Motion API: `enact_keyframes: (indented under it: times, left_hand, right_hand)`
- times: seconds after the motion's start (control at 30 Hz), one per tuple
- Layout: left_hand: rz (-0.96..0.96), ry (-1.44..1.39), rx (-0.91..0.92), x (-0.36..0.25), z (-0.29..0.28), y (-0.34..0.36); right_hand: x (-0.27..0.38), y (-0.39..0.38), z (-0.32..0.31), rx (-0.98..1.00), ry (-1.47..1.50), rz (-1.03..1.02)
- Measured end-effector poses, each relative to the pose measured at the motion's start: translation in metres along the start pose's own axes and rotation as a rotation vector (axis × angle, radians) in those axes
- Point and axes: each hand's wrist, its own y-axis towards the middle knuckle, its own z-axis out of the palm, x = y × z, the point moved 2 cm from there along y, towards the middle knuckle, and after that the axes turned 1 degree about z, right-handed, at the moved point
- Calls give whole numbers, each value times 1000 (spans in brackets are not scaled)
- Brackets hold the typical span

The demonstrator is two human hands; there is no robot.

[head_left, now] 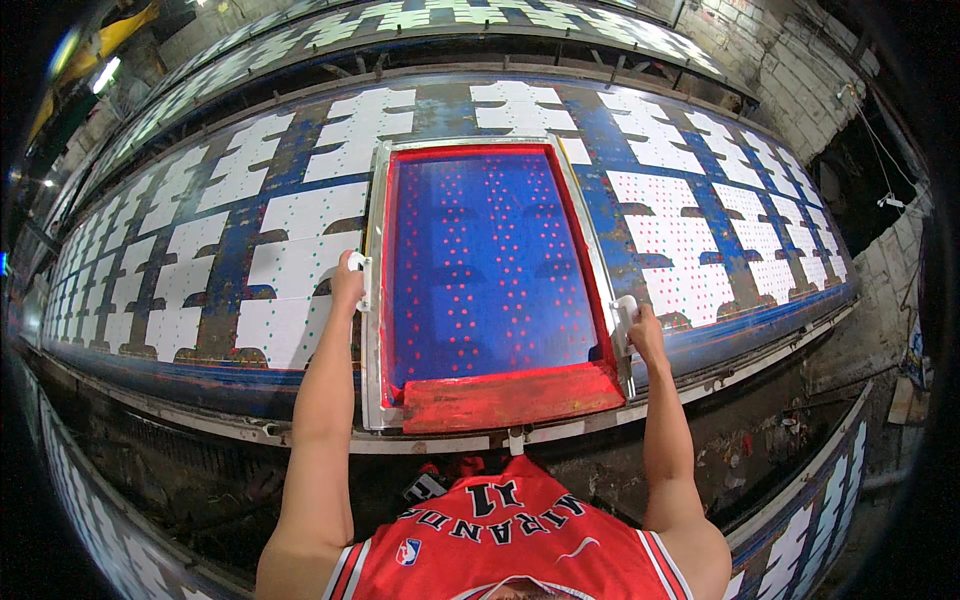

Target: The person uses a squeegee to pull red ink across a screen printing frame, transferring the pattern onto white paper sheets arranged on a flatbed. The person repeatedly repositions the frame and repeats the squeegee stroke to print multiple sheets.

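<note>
A screen printing frame with a blue mesh lies over white cut pieces on the long table. Rows of red dots show on the mesh, and red ink lines its inner edges. Across the frame's near end rests a red-stained squeegee. My left hand is closed round a white handle on the frame's left side. On the opposite side, my right hand grips a matching white handle. Both arms reach forward.
White fabric pieces with red dots lie right of the frame; pieces with green dots lie left. A metal rail runs along the table's near edge. More printing tables stand beyond and behind me. A block wall rises at the far right.
</note>
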Motion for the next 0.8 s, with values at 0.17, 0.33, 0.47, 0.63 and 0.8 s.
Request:
enact_keyframes:
  times: [0.17,0.33,0.47,0.63,0.8]
  left_hand:
    - [4,33,-10,-4,-1,-2]
    - [36,72,-48,-2,2,0]
    - [58,120,-38,4,3,5]
    - [70,156,-39,13,7,10]
    - [69,214,-23,17,7,17]
  right_hand:
    - [56,-37,-22,-214,-382,-331]
    - [118,-120,7,331,43,-699]
    - [134,-185,23,581,-294,-1091]
    - [136,-198,34,500,-598,-1156]
    - [152,-185,45,308,-512,-1015]
